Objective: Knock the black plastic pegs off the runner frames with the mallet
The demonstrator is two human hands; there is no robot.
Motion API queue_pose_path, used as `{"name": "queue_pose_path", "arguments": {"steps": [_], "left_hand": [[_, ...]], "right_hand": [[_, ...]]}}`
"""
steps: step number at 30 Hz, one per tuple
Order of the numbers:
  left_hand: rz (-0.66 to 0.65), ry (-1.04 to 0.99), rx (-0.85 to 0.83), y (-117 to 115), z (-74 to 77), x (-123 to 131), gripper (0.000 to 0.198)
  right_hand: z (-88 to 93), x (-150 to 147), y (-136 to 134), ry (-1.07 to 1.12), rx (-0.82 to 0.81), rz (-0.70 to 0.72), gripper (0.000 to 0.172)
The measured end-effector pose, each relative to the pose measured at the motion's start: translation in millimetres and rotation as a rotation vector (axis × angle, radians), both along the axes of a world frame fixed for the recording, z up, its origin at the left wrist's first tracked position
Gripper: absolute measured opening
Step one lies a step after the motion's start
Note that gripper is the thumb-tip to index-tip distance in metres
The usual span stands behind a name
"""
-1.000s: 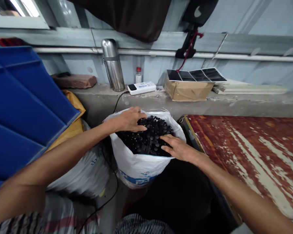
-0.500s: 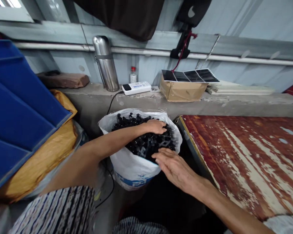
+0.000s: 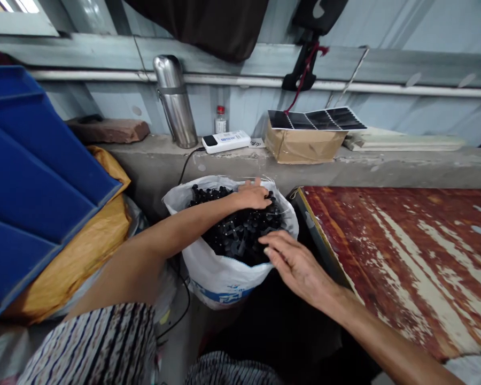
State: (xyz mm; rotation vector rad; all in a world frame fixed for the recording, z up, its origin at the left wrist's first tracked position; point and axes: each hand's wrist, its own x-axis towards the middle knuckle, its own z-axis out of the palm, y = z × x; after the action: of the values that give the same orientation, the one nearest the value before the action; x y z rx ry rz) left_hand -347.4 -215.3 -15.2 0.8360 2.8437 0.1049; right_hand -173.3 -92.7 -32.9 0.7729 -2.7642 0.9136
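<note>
A white woven sack (image 3: 220,278) stands on the floor, filled to its rim with small black plastic parts (image 3: 240,235). My left hand (image 3: 251,196) reaches across the sack and rests palm down on the parts at the far side, its fingers curled into the heap. At the sack's near right rim is my right hand (image 3: 294,263), fingers stretched out and slightly apart, fingertips touching the parts and the sack's edge. Nothing shows in the right hand. What lies under the left fingers is hidden.
A worn red table (image 3: 404,256) lies to the right of the sack. Stacked blue trays (image 3: 36,176) and a yellow sack (image 3: 84,246) crowd the left. On the concrete ledge (image 3: 344,168) stand a steel flask (image 3: 175,101), a small bottle (image 3: 220,120), a white device (image 3: 226,142) and a cardboard box (image 3: 304,144).
My left hand has moved from the sack's left rim across to its far right side. The right hand pulled back off the parts, then returned to the near rim.
</note>
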Motion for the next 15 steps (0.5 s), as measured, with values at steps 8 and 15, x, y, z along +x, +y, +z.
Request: {"name": "queue_pose_path", "arguments": {"steps": [8, 15], "left_hand": [[-0.208, 0.035, 0.022, -47, 23.9, -1, 0.04], [-0.21, 0.055, -0.06, -12, 3.9, 12, 0.036]], "right_hand": [[-10.5, -54, 5, -0.008, 0.141, -0.208, 0.044], [-21.1, -93, 11, -0.116, 0.153, -0.283, 0.033]]}}
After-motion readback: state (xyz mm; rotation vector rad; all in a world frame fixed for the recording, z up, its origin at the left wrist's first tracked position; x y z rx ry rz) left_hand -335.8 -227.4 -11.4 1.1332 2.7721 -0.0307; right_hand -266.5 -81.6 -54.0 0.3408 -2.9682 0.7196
